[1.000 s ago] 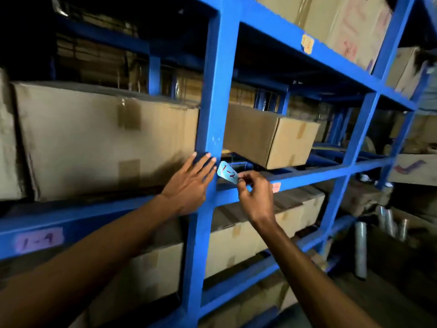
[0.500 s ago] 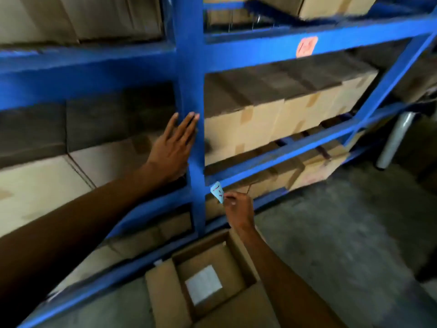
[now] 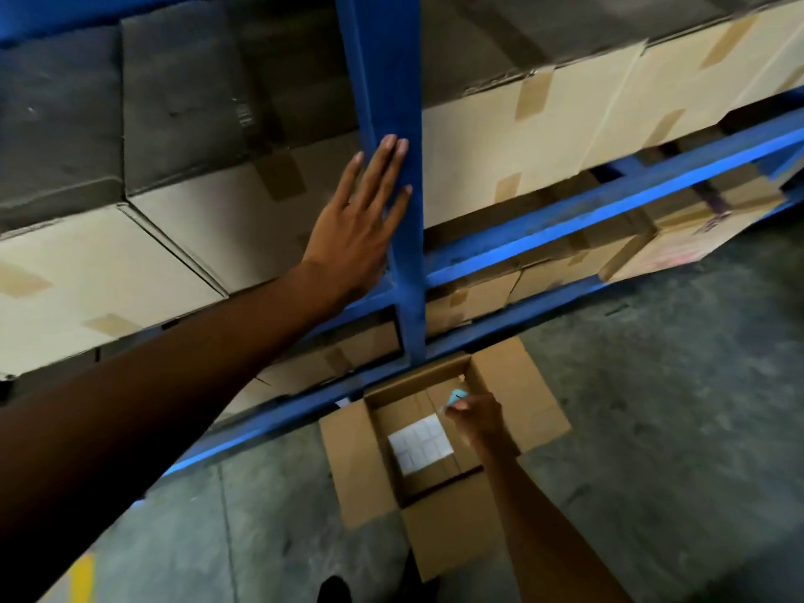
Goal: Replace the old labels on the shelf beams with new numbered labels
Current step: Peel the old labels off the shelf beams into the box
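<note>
Head view only. Left hand (image 3: 356,224) is laid flat w/ fingers straight and together against the blue upright post (image 3: 391,102) of the shelf rack, palm pressed to the post's left face, nothing held. Right hand (image 3: 476,417) is lowered over the open cardboard box (image 3: 517,385) on the concrete floor (image 3: 674,406); its fingers are curled and a small light-blue label (image 3: 457,396) is pinched between thumb and fingertips, just above the box's inside. Writing on the label can't be read. Inside the box a white sheet of blank labels (image 3: 420,441) is seen lying flat on the bottom, approx. centre, just left of the right hand. Box flaps are folded outward; box is set right in front of the post's foot, touching or nearly touching the lowest beam (image 3: 565,250). Rack levels are filled w/ taped brown cartons (image 3: 565,137) on both sides of the post; those at left are partly in shadow. A yellow floor marking (image 3: 80,576) is visible at bottom left.
</note>
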`<state>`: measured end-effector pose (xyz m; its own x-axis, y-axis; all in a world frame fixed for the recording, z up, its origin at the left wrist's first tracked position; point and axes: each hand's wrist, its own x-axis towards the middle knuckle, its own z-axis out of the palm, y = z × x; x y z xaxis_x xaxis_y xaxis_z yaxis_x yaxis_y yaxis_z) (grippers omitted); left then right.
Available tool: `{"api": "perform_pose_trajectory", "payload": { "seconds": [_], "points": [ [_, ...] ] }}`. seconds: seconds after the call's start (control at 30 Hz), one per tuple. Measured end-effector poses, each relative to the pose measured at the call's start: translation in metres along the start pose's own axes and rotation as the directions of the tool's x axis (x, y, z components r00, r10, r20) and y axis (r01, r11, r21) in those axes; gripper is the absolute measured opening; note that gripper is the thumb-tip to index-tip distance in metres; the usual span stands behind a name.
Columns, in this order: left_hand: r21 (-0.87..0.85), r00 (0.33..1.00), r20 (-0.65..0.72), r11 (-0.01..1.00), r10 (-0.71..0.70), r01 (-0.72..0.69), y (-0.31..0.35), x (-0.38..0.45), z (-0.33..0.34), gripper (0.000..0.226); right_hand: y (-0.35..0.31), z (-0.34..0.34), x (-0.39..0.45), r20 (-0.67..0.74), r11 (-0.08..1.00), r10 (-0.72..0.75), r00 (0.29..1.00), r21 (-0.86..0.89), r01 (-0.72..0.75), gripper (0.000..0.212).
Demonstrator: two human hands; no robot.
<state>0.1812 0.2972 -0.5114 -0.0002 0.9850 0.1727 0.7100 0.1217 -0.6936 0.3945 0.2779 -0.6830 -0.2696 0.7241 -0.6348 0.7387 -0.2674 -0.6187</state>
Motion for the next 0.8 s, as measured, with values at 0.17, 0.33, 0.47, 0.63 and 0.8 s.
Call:
{"api": "perform_pose_trajectory", "payload": {
  "seconds": [0.17, 0.33, 0.47, 0.63, 0.8],
  "points": [
    [-0.002, 1.000, -0.007, 1.000, 0.023, -0.023, -0.001, 0.000, 0.005, 0.084, 0.022, 0.003, 0.018, 0.010, 0.999, 0.040, 0.999, 0.003, -0.040, 0.023],
    [-0.013, 0.999, 0.013, 0.999, 0.043, -0.043, -0.004, -0.001, 0.000, 0.088, 0.039, -0.004, 0.026, -0.025, 0.997, 0.045, 0.999, -0.054, -0.046, 0.022],
    [-0.138, 0.992, 0.077, 0.987, 0.096, -0.085, -0.012, -0.004, -0.016, 0.089, 0.019, -0.008, 0.014, -0.130, 0.995, -0.011, 0.992, 0.095, 0.024, 0.020],
    [-0.327, 0.999, 0.028, 0.944, -0.030, 0.038, -0.047, -0.050, -0.034, 0.089, -0.079, -0.009, -0.021, -0.249, 0.925, -0.291, 0.924, 0.172, 0.338, 0.015],
    [-0.276, 0.977, -0.157, 0.956, -0.145, 0.098, -0.125, -0.131, -0.031, 0.084, -0.189, 0.014, -0.079, -0.447, 0.709, -0.563, 0.695, 0.170, 0.684, 0.010]
  ]
}}
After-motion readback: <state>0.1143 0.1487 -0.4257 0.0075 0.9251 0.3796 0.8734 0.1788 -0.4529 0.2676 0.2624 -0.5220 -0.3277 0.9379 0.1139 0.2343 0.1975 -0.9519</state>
